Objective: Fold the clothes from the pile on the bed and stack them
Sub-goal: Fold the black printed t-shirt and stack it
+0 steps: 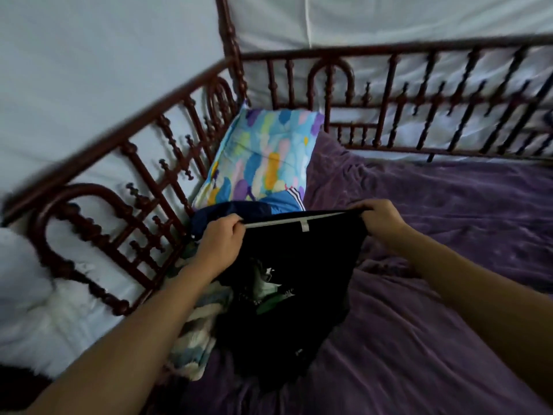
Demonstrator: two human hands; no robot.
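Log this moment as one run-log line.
black shirt: held up over purple blanket | left hand: pinches top edge | right hand: pinches top edge | pile: beside bed rail

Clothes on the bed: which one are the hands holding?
The black garment: the left hand and the right hand grip its top edge. The blue striped garment and the pale patterned garment lie unheld.

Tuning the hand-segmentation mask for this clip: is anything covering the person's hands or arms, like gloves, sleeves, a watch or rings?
No. The left hand and right hand are bare, with no gloves, and no ring or watch shows. The left forearm and right forearm are uncovered to the frame's edge, so no sleeve is in view.
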